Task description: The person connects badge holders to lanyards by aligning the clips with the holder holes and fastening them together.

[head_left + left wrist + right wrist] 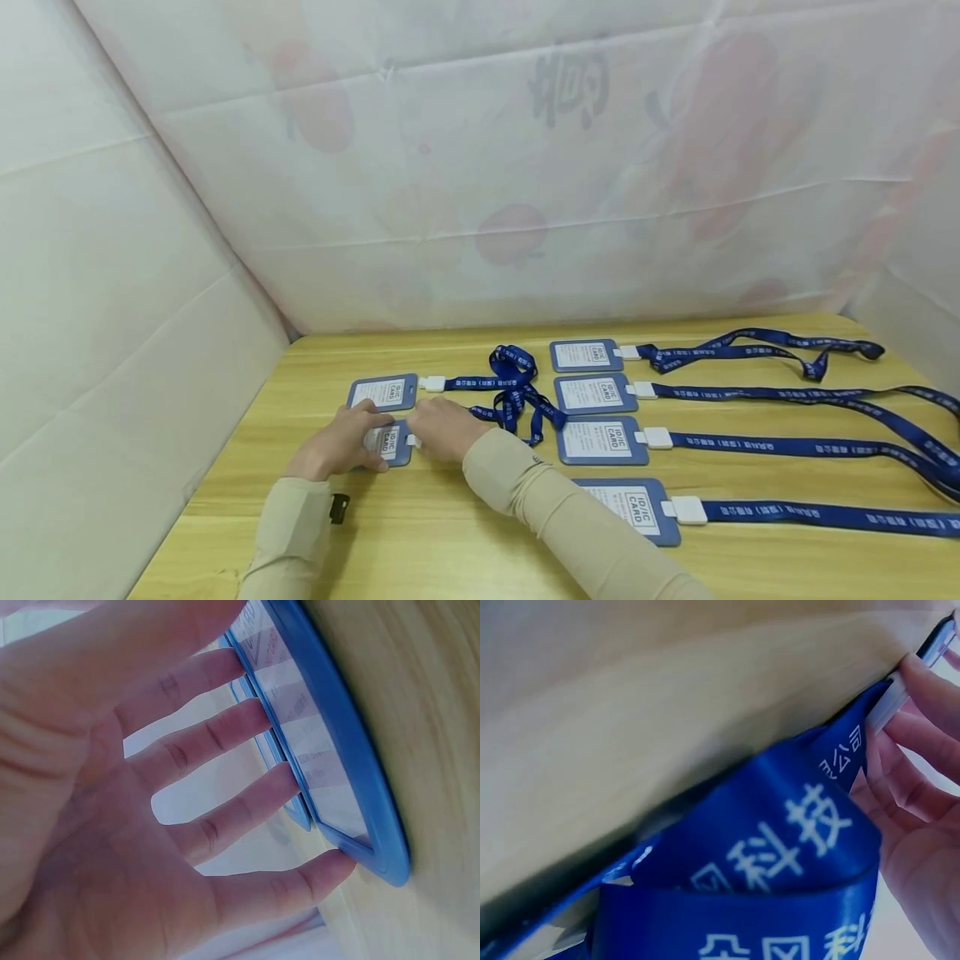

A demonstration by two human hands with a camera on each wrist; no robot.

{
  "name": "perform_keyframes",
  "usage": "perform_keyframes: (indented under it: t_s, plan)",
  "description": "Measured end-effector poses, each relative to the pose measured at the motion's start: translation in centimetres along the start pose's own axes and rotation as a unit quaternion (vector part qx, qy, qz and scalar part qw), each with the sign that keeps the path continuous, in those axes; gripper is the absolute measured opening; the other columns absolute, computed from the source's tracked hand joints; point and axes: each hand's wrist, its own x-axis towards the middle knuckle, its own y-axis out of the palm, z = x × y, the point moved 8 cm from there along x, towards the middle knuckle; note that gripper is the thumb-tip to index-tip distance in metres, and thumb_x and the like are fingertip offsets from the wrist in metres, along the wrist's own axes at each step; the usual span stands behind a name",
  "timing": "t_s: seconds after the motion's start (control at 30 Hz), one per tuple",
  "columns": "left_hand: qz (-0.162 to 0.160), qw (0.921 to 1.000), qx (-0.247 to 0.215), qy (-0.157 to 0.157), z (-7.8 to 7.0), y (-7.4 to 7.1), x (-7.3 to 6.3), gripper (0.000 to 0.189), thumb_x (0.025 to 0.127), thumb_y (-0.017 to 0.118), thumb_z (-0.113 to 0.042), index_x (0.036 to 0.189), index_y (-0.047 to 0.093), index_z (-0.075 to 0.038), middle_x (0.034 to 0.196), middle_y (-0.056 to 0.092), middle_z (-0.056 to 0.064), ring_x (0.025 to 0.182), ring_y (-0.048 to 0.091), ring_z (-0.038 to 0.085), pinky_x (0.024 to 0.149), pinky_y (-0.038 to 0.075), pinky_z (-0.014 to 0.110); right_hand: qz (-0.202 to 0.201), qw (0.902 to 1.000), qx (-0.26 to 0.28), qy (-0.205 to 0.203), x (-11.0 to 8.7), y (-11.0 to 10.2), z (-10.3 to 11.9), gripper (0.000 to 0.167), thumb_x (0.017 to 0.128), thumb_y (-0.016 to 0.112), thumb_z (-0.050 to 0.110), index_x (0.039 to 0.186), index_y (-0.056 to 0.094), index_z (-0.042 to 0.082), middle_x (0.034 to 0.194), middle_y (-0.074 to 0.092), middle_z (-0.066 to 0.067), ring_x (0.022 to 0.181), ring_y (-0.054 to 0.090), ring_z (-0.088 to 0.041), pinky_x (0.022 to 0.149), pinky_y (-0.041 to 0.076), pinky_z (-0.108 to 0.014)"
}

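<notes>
A blue ID card holder (389,444) lies on the wooden table under my left hand (341,442). The left thumb lies at its near edge, and in the left wrist view the fingertips (281,776) line the opposite edge of the holder (330,750). My right hand (447,427) pinches the white plastic clip (414,440) at the holder's right end. From that clip a printed blue lanyard (780,840) trails in loose folds, large in the right wrist view. Just behind, a second card holder (382,392) with its own white clip (432,383) and bunched lanyard (513,362) lies parallel.
Several card holders line the right of the table in a column, from the back one (587,355) to the front one (633,510), partly behind my right sleeve (570,517). Their lanyards (772,446) stretch rightward. A small dark object (339,508) lies beside my left sleeve.
</notes>
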Motion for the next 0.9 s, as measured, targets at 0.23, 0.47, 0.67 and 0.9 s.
perform_keyframes:
  t_s: [0.23, 0.47, 0.67, 0.9]
  plan:
    - [-0.003, 1.0000, 0.004, 0.001, -0.12, -0.06, -0.04, 0.062, 0.071, 0.092, -0.013, 0.127, 0.068, 0.001, 0.116, 0.060, 0.011, 0.098, 0.051, 0.029, 0.089, 0.050, 0.050, -0.004, 0.9999, -0.011, -0.004, 0.02, -0.01, 0.00, 0.019, 0.094, 0.073, 0.013, 0.112, 0.075, 0.007, 0.097, 0.070, -0.003, 0.082, 0.063, -0.011, 0.073, 0.052, -0.017]
    - [-0.006, 1.0000, -0.002, 0.000, 0.08, -0.03, -0.09, 0.063, 0.070, 0.093, -0.013, 0.126, 0.069, 0.002, 0.115, 0.061, 0.011, 0.098, 0.051, 0.029, 0.090, 0.049, 0.050, -0.001, 1.0000, -0.007, -0.002, -0.06, 0.03, 0.06, 0.019, 0.094, 0.074, 0.015, 0.111, 0.074, 0.007, 0.099, 0.069, -0.004, 0.087, 0.064, -0.012, 0.077, 0.052, -0.018]
    - [-0.008, 0.9999, -0.006, -0.006, 0.16, 0.04, -0.18, 0.065, 0.068, 0.094, -0.013, 0.125, 0.069, 0.002, 0.115, 0.061, 0.010, 0.097, 0.051, 0.028, 0.090, 0.050, 0.049, 0.006, 0.9999, 0.009, 0.006, -0.09, 0.18, -0.05, 0.019, 0.094, 0.073, 0.015, 0.111, 0.073, 0.007, 0.099, 0.068, -0.003, 0.087, 0.062, -0.012, 0.079, 0.051, -0.019]
    - [-0.013, 0.9999, -0.006, 0.006, 0.17, 0.12, 0.04, 0.067, 0.067, 0.094, -0.013, 0.126, 0.068, 0.004, 0.113, 0.060, 0.009, 0.097, 0.050, 0.029, 0.090, 0.049, 0.050, 0.009, 0.9998, 0.016, 0.011, -0.14, 0.09, -0.21, 0.019, 0.093, 0.075, 0.015, 0.110, 0.073, 0.007, 0.098, 0.067, -0.002, 0.086, 0.061, -0.011, 0.079, 0.051, -0.019]
